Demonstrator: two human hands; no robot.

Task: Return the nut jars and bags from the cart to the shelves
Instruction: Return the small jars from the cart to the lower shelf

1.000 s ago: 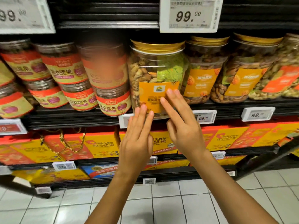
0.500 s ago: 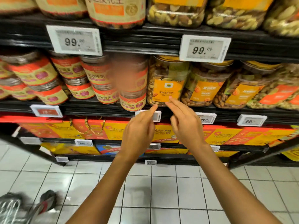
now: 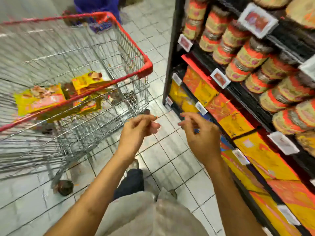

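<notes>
I am holding my left hand (image 3: 136, 130) and right hand (image 3: 201, 133) loosely curled and empty between the red-rimmed wire shopping cart (image 3: 147, 65) and the black metal shelves (image 3: 247, 97). What look like yellow plastic nut bags (image 3: 40, 99), blurred, are lying in the cart; round orange-labelled nut jars (image 3: 247, 60) are sitting on the shelves.

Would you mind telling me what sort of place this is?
Most likely a supermarket aisle: a wire shopping cart, shelves of labelled jars, and price tags along their edges.

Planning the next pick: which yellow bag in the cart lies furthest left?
The yellow-and-pink plastic bag; the plainer yellow bag lies to its right, nearer the corner of the red-rimmed wire cart.
</notes>
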